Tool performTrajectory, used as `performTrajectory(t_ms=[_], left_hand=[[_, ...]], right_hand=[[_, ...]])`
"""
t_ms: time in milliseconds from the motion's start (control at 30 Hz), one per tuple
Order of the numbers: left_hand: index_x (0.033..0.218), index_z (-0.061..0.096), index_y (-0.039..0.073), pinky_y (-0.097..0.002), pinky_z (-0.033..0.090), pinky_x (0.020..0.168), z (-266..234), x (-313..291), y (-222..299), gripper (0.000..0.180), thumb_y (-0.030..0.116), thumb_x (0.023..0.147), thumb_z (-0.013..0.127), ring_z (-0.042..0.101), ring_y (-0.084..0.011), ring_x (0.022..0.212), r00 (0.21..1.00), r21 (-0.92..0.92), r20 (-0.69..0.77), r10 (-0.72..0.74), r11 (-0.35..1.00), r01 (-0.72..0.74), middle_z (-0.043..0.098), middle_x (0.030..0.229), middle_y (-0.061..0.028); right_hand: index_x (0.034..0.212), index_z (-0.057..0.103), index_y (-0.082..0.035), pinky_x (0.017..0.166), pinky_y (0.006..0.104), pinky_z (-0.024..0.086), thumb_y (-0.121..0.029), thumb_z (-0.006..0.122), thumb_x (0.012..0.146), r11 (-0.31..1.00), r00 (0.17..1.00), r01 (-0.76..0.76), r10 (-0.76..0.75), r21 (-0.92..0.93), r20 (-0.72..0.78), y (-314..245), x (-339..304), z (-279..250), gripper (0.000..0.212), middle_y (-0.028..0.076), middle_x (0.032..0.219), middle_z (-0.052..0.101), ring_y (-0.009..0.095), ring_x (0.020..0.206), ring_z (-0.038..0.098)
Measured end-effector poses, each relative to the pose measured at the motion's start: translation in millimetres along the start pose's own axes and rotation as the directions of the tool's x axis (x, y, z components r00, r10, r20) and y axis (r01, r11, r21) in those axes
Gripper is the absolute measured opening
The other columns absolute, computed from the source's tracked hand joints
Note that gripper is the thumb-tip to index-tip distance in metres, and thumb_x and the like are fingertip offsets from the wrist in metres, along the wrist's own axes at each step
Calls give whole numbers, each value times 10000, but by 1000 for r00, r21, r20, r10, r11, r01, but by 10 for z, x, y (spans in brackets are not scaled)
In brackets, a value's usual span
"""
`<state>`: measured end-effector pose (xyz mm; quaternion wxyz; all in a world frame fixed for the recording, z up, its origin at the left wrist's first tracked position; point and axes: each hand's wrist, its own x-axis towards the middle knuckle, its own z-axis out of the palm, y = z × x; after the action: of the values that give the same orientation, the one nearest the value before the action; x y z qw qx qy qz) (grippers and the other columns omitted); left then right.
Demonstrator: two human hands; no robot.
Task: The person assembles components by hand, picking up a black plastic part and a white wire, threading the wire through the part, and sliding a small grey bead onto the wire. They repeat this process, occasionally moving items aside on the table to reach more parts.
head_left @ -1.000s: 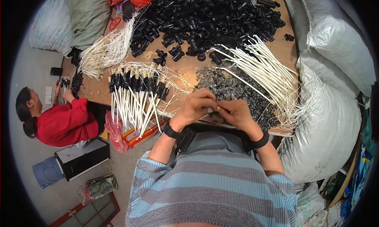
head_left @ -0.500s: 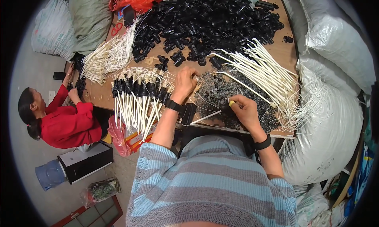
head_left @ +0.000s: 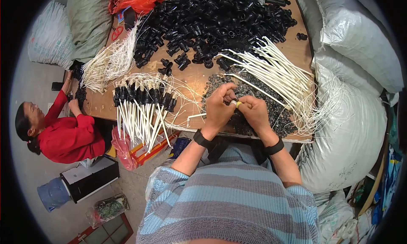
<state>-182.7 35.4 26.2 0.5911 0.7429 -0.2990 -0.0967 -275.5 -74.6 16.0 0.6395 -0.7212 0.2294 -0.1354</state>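
My left hand (head_left: 218,110) and my right hand (head_left: 254,113) meet fingertip to fingertip above a spread of small dark grey parts (head_left: 275,97). Both are closed in a pinch; what lies between the fingers is too small and covered to make out. Yellow wrapping (head_left: 238,104) shows on a digit of my right hand, and a pale wrap on one of my left. A short length of white tube (head_left: 197,116) shows just left of my left hand, its other end hidden. Farther left, white tubes with black sockets (head_left: 144,93) lie bunched at the table's edge.
Black plastic fittings (head_left: 212,23) are heaped at the back. A bundle of white tubes with wires (head_left: 271,74) lies right, another wired bundle (head_left: 112,59) left. Full white sacks (head_left: 343,133) crowd the right side. A person in red (head_left: 68,136) works at the left end.
My left hand has come right and nearer to me, meeting my right hand, which has shifted slightly left and up. The white tube is now mostly hidden. The whole view has shifted a little.
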Motion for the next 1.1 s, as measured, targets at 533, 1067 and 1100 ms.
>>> performTrajectory(t_ms=[533,1067,1100], left_hand=[[845,710,40,-230,451,609,-113,-38,-131,150,-14,708,680,597,-128,712,994,173,26,-105,980,99,624,715,-36],[1047,641,47,-345,522,678,-348,-54,-5,367,-1,683,631,653,-313,796,934,335,356,39,927,-167,670,937,-139],[1022,647,58,-356,516,653,-315,-67,36,352,10,674,636,649,-304,775,921,362,376,104,898,-250,661,890,-122]], right_hand=[[881,683,-10,484,181,274,-45,660,839,947,965,227,-250,-228,-82,-10,-77,33,59,-74,611,521,-17,546,376],[1027,702,-91,517,340,461,-186,692,801,712,881,472,-404,-520,246,-294,-76,-196,245,119,641,615,262,512,576],[1027,702,-91,517,340,461,-186,692,801,712,873,488,-414,-505,259,-340,-54,-200,245,119,641,615,262,512,576]])
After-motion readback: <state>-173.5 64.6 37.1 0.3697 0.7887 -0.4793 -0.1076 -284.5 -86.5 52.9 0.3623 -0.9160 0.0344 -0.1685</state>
